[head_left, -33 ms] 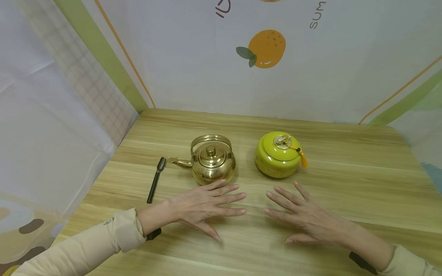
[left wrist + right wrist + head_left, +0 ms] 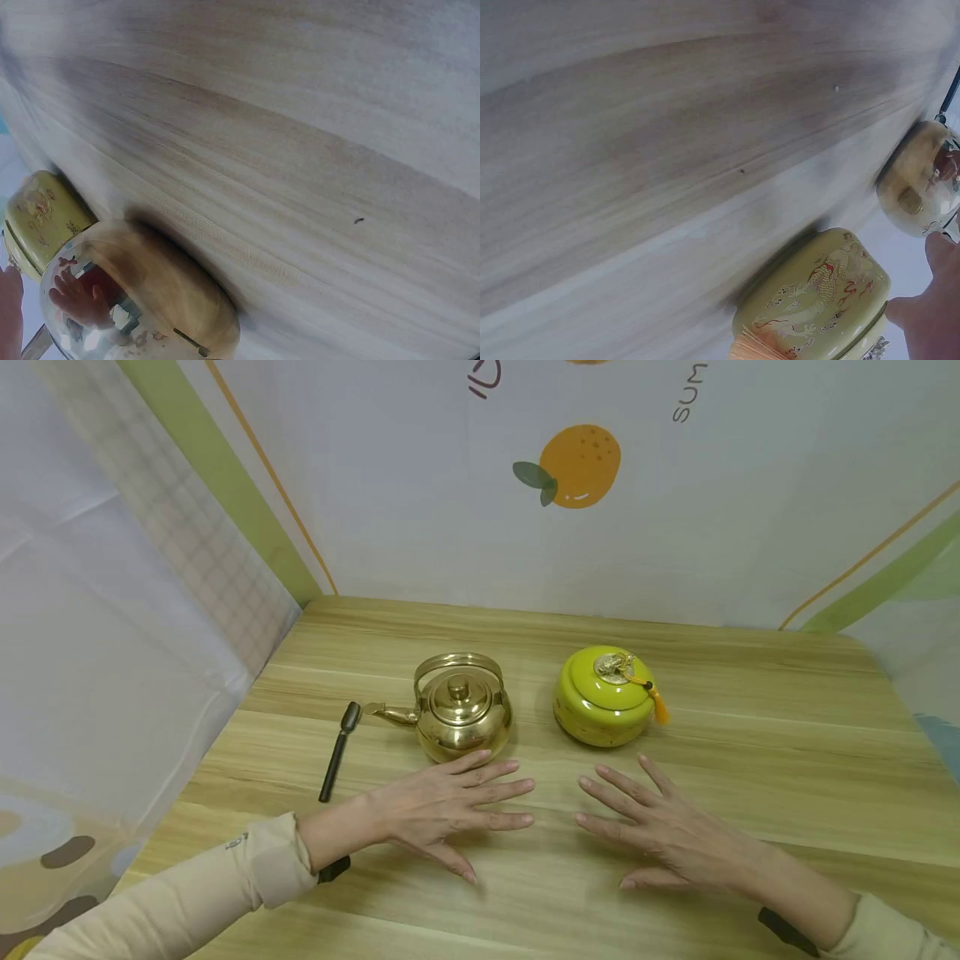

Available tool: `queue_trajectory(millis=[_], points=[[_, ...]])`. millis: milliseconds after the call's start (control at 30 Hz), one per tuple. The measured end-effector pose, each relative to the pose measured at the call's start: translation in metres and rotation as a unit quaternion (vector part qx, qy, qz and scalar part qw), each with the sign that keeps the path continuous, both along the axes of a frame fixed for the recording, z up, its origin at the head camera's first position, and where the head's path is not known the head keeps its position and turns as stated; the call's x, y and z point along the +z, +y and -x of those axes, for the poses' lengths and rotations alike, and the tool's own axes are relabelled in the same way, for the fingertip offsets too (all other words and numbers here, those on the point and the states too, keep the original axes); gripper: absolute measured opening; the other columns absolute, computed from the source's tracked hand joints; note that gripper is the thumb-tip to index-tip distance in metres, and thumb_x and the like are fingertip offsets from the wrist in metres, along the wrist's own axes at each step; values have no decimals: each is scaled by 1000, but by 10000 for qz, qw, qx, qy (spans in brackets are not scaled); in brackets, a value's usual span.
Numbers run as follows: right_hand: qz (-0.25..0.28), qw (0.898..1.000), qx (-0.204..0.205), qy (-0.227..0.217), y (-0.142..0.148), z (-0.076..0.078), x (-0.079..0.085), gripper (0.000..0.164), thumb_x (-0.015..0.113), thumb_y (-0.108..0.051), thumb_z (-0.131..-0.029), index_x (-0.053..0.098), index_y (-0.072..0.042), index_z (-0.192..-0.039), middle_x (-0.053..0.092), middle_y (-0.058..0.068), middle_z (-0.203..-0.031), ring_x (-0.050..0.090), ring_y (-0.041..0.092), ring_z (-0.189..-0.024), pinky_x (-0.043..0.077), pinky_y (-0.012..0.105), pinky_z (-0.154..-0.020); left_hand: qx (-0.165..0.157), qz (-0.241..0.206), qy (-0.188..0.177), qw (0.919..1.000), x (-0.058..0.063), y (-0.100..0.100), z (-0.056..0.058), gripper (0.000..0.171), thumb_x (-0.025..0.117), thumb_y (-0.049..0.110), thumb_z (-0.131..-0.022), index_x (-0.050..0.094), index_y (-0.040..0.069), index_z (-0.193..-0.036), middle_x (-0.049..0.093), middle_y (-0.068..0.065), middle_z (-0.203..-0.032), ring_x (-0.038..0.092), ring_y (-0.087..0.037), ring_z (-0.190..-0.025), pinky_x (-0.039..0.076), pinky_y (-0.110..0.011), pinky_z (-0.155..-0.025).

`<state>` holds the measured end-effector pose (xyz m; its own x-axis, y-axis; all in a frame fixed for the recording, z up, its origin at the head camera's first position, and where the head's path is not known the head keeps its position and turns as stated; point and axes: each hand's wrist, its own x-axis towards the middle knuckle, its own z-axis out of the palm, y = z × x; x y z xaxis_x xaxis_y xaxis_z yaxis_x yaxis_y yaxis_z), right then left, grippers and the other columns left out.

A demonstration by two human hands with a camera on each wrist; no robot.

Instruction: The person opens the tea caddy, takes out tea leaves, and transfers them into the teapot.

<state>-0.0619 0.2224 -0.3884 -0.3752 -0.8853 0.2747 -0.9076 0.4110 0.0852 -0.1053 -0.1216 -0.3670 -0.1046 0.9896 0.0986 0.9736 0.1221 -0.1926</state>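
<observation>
A shiny brass teapot (image 2: 459, 714) with a lid and an upright loop handle stands on the table, its spout pointing left. To its right sits a yellow-green lidded jar (image 2: 603, 702) with a metal ornament and an orange tassel on top; the right wrist view shows a dragon painted on the jar (image 2: 817, 296). A black tea scoop (image 2: 339, 756) lies left of the spout. My left hand (image 2: 457, 802), fingers spread and holding nothing, is just in front of the teapot and overlaps its base in the head view. My right hand (image 2: 652, 835), also spread and holding nothing, is in front of the jar.
The wood-grain table (image 2: 787, 760) carries these things. Behind it hangs a white cloth (image 2: 420, 510) printed with an orange fruit, and more cloth (image 2: 112, 610) closes off the left side. Dark straps show at both wrists.
</observation>
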Motion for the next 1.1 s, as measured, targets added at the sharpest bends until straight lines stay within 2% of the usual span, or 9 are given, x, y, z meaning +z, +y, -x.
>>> queue_trajectory(millis=[500, 567, 633, 700, 733, 867, 933, 1000, 1100], points=[[507, 9958, -477, -601, -3, 1, 1, 70, 71, -41, -78, 47, -16, -139, 44, 10, -143, 43, 23, -128, 17, 38, -117, 223, -473, -342, 9980, -2, 4, 2, 81, 51, 67, -82, 35, 20, -146, 29, -11, -152, 27, -31, -140, 24, -49, -113], [979, 9890, -678, -878, -8, 4, 3, 64, 75, -28, -77, 51, -15, -135, 54, 6, -133, 53, 19, -117, 36, 32, -107, 502, -1130, -891, 9883, -2, 4, 1, 77, 57, 56, -84, 38, 12, -144, 34, -13, -149, 32, -32, -137, 28, -49, -111], [1515, 9771, -881, -1208, -16, 10, 4, 58, 77, -15, -75, 56, -12, -129, 61, 3, -121, 60, 16, -105, 50, 28, -87, 1098, -1996, -1843, 9561, -1, 3, -3, 67, 64, 41, -85, 43, 7, -140, 43, -14, -143, 41, -29, -132, 34, -43, -110], [2003, 9632, -1000, -1486, -27, 16, 6, 50, 76, -6, -75, 61, -9, -123, 66, 2, -109, 64, 15, -94, 55, 28, -75, 1753, -3051, -3160, 8811, 0, 2, -7, 50, 67, 23, -86, 54, 0, -128, 55, -16, -131, 54, -28, -120, 44, -38, -102], [2225, 9552, -1087, -1619, -34, 20, 6, 47, 76, -4, -75, 62, -8, -119, 67, 1, -104, 65, 13, -90, 55, 26, -72, 2121, -3557, -3848, 8249, 0, 1, -9, 42, 67, 16, -86, 58, -2, -122, 60, -17, -124, 58, -26, -113, 47, -35, -98], [2980, 9268, -1157, -1973, -63, 33, 6, 33, 74, 0, -76, 67, -3, -108, 68, 0, -88, 64, 8, -75, 55, 21, -65, 3609, -5049, -5596, 5492, -3, -6, -15, 16, 63, 10, -90, 62, -1, -100, 68, -10, -95, 66, -19, -89, 55, -31, -85], [3253, 9148, -1152, -2100, -78, 39, 7, 29, 74, -1, -77, 68, -2, -106, 67, -1, -83, 62, 5, -71, 54, 18, -62, 4125, -5423, -5862, 4384, -5, -11, -17, 14, 62, 16, -91, 59, 3, -95, 64, -3, -86, 63, -14, -84, 54, -29, -85], [3463, 9036, -1146, -2245, -93, 44, 9, 29, 73, -2, -78, 67, 0, -106, 66, 0, -79, 59, 4, -68, 53, 17, -59, 4425, -5640, -5929, 3668, -8, -17, -17, 16, 60, 21, -93, 54, 7, -93, 58, 2, -83, 59, -10, -82, 53, -26, -86], [3712, 8891, -1157, -2417, -113, 52, 12, 29, 72, -1, -79, 66, 3, -107, 65, 2, -77, 57, 5, -65, 51, 17, -55, 4679, -5788, -5904, 3122, -11, -26, -14, 20, 59, 28, -93, 48, 12, -96, 52, 6, -85, 54, -8, -86, 49, -23, -89]])
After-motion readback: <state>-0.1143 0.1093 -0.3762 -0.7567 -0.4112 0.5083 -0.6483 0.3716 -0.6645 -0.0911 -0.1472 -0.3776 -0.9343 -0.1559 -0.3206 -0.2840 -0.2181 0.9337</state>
